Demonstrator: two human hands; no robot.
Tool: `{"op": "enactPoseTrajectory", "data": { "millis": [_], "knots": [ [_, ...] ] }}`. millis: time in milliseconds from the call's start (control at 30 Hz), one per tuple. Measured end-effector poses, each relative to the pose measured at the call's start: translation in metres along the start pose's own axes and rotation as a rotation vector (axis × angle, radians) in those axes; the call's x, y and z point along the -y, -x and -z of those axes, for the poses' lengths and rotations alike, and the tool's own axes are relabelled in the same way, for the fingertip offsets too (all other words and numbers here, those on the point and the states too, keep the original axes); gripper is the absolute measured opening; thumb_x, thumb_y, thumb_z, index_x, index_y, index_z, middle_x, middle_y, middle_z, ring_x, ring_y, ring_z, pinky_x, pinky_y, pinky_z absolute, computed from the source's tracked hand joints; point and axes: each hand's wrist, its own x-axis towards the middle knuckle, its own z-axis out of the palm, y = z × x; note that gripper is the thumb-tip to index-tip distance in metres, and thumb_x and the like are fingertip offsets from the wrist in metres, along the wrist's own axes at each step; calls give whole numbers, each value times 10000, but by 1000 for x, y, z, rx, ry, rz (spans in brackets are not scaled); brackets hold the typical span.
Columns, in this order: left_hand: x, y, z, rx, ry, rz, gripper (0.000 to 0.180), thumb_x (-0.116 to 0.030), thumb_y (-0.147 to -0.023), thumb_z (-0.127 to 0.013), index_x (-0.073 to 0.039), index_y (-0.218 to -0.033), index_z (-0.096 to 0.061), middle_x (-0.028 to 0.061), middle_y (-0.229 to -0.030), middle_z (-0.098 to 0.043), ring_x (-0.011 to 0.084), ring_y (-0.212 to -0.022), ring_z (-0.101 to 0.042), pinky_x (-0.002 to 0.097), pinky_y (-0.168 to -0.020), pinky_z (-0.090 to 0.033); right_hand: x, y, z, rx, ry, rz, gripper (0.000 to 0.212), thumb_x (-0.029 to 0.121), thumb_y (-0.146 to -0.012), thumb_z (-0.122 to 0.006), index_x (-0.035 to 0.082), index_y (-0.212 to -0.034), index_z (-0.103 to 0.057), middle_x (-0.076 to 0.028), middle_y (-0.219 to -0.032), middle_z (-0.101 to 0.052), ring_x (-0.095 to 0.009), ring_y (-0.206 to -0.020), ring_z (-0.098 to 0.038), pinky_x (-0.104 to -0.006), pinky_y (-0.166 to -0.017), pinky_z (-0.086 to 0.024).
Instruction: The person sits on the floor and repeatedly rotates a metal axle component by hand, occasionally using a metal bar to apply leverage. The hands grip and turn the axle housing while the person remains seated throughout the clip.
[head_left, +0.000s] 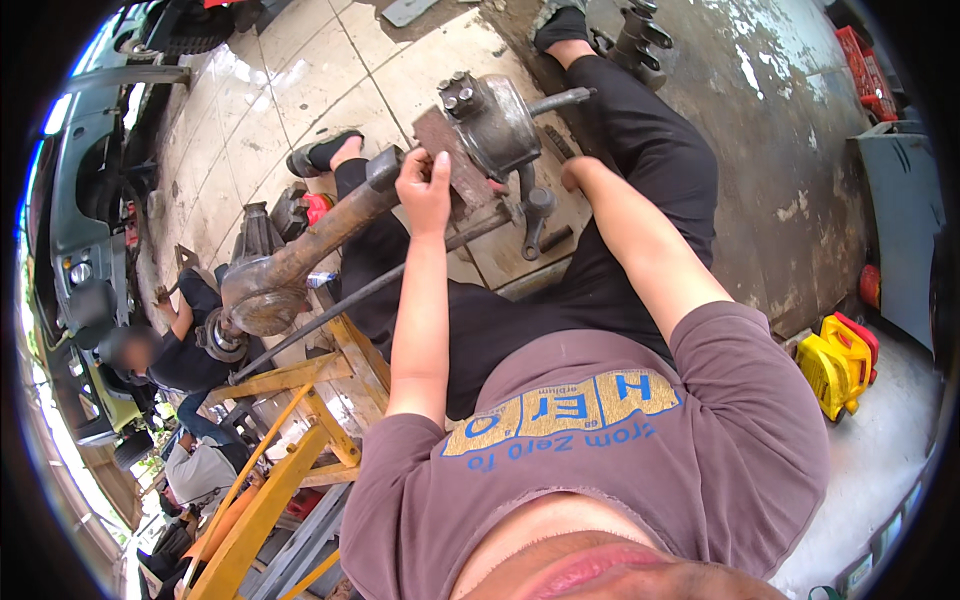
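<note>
A rusty axle housing (330, 228) with a round bulging middle (262, 296) runs diagonally past my legs. At its near end is a dark round metal knuckle (497, 125) with several bolts and a stub shaft (562, 100). My left hand (425, 190) is closed on the edge of a flat rusty plate (462, 180) beside the knuckle, thumb up and fingers curled. A long thin rod (375, 288) lies along the housing and reaches a jointed arm (538, 208) below the knuckle. My right hand (574, 172) is beside that arm, near my right thigh; its fingers are hidden.
Yellow wooden frames (320, 425) stand at lower left. Two other people (180, 345) are by a vehicle (85, 230) on the left. Yellow and red jugs (835, 365), a grey cabinet (900, 215) and a red crate (865, 75) are at right. Tiles (310, 85) cover the floor ahead.
</note>
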Motion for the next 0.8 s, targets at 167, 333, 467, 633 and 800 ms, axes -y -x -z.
{"op": "enactPoseTrajectory", "data": {
  "millis": [167, 333, 467, 633, 800],
  "knots": [
    [6, 1, -4, 34, -13, -97, 193, -125, -1004, -820, 25, -1018, -700, 1, -821, -701, 61, -748, -610, 262, -709, -519, 16, 6, -34, -373, -181, -247, 361, 232, -1003, -720, 61, -1302, -831, -179, -1400, -775, -355, -1264, -760, -462, -1062, -616],
    [-5, -5, -24, 32, 75, -97, 197, -124, -991, -829, 31, -1033, -714, 35, -821, -731, 71, -750, -647, 269, -721, -538, -8, 52, 22, -40, 152, -23, 462, 269, -968, -849, 3, -1342, -798, -170, -1299, -823, -356, -1169, -806, -470, -987, -651],
    [2, 1, -5, -4, 1, -105, 215, -140, -981, -834, 29, -1049, -721, 62, -815, -741, 93, -738, -669, 288, -720, -552, -7, 148, 58, -150, -189, 129, 451, 187, -862, -935, 92, -1290, -829, -136, -1035, -857, -346, -891, -810, -488, -824, -647],
    [-8, -2, -14, -24, -34, -140, 257, -230, -960, -832, 2, -1017, -737, 95, -785, -723, 162, -700, -675, 320, -687, -550, -29, 326, 87, -331, -267, 155, 408, 67, -848, -899, 112, -1248, -830, -130, -1096, -843, -273, -975, -777, -416, -882, -601],
    [-16, -2, -15, 13, 34, -96, 274, -220, -981, -831, 22, -1066, -735, 78, -829, -740, 118, -735, -668, 300, -702, -551, -36, 445, 84, -608, -535, 89, 297, -118, -896, -752, 42, -1137, -820, -53, -976, -782, -161, -888, -658, -341, -840, -551]
  ]
}}
